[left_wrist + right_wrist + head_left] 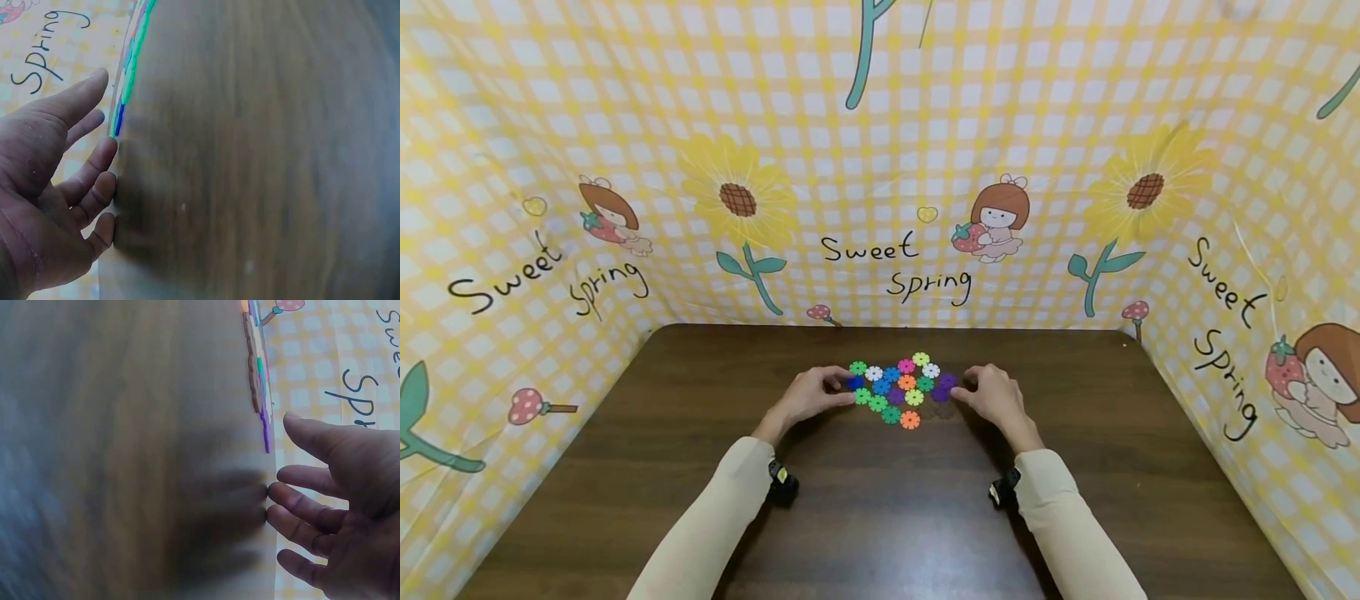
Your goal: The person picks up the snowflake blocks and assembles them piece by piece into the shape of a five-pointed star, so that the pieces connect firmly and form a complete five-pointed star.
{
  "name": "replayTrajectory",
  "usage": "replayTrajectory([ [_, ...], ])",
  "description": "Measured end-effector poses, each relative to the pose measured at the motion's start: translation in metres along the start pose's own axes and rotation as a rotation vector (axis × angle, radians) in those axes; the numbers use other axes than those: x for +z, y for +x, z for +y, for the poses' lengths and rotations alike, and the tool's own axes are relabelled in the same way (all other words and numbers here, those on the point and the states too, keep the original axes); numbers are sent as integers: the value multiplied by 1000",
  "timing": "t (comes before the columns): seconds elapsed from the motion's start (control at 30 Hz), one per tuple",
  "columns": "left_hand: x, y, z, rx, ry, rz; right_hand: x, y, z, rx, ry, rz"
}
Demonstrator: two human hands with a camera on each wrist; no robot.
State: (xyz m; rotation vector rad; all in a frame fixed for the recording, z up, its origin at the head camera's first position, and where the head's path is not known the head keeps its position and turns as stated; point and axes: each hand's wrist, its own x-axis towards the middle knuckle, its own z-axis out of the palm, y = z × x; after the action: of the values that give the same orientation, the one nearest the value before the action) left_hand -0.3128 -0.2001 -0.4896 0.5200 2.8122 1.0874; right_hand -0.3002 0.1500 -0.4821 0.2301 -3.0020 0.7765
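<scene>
Flat flower-shaped plastic discs with notched edges lie joined in a sheet on the brown table: a white disc [874, 373], an orange disc [910, 419], a pink disc [906, 366], plus greens, blues, yellows and purples. My left hand [811, 394] is at the sheet's left end, beside a dark blue disc [119, 119]; its fingertips rest near the tabletop, loosely bent, gripping nothing. At the other end, my right hand [997, 395] lies beside the purple discs [942, 390]. The right wrist view shows its fingers spread and apart from the purple edge [265, 434].
Dark brown discs [937, 410], hard to tell from the wood, sit at the sheet's near right side. The wooden table [880, 517] runs back to a yellow checked cloth [880, 167] that hangs behind and on both sides. Each wrist wears a small black camera [783, 484].
</scene>
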Motion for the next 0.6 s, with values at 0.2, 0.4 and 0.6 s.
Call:
replayTrajectory([
  [0.2, 5, 3, 3, 30, 11, -39, 4, -1, -4, 27, 97, -22],
  [0.4, 9, 5, 2, 60, 29, -49, 9, -3, -6, 45, 149, -64],
  [0.6, 13, 7, 4, 68, 68, -27, 11, -4, -8, 21, 152, -90],
])
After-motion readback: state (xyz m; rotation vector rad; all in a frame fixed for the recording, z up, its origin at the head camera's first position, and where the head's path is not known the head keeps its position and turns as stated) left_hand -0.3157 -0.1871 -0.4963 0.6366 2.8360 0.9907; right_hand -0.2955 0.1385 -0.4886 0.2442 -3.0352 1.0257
